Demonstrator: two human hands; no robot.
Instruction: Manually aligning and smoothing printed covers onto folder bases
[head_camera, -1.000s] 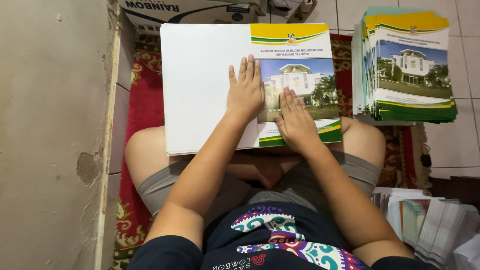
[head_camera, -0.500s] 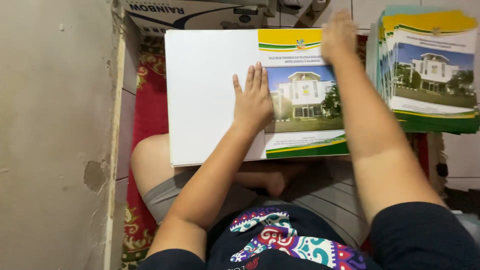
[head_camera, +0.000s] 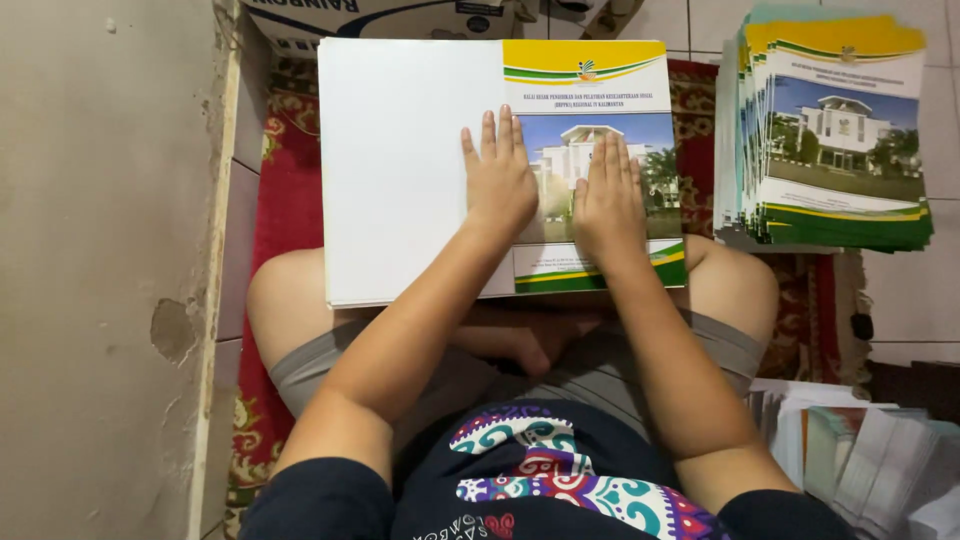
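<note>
Both hands, left hand and right hand, are lying flat, fingers together, on a glossy folder cover. Neither grip is clamping it. A matching stack of covers is sitting nearby.

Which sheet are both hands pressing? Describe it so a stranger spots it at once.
On the red patterned rug, across the seated person's knees, lies a wide flat printed cover sheet. Left hand and right hand rest flat on it. Unlike the stacked folded covers beside it, it lies open, half blank white.
</note>
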